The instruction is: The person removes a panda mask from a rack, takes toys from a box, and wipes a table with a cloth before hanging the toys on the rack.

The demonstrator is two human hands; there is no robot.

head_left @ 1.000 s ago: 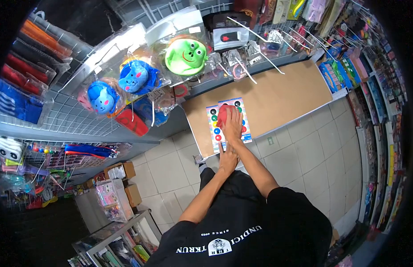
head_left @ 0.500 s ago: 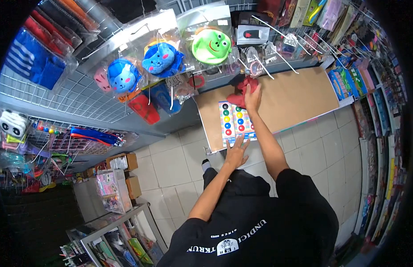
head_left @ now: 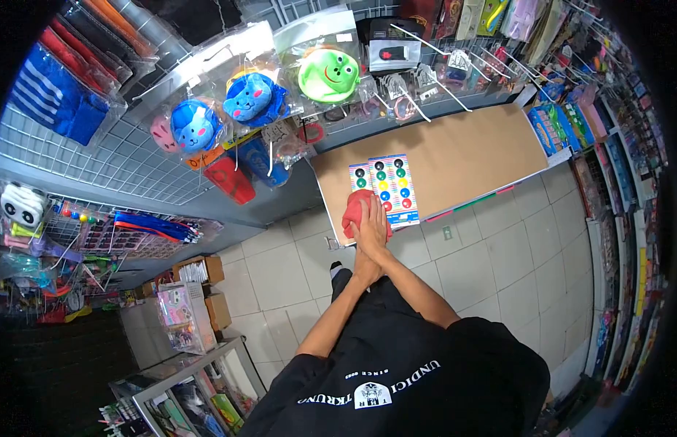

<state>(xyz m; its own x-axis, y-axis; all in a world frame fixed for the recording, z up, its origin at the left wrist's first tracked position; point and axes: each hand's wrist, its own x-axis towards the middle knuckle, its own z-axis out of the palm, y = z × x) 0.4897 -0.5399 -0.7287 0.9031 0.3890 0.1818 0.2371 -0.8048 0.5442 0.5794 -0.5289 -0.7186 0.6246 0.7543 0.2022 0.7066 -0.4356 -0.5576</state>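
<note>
The brown worktop (head_left: 470, 160) carries a striped card (head_left: 405, 218), its lower-left part hidden by a bunched red cloth (head_left: 353, 213). The cloth lies under the right hand (head_left: 373, 237), fingers extended (gripping or not, I cannot tell). The left hand (head_left: 367, 269), overlapped by the right, is too hidden to read. Coloured discs (head_left: 405, 193) dot the card.

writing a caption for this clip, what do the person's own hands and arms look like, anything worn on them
The right hand and the left hand, which is partly hidden, are bare: no gloves or watch show. The forearms are uncovered up to plain black sleeves ending near the elbows. The black shirt has a white print with lettering.
</note>
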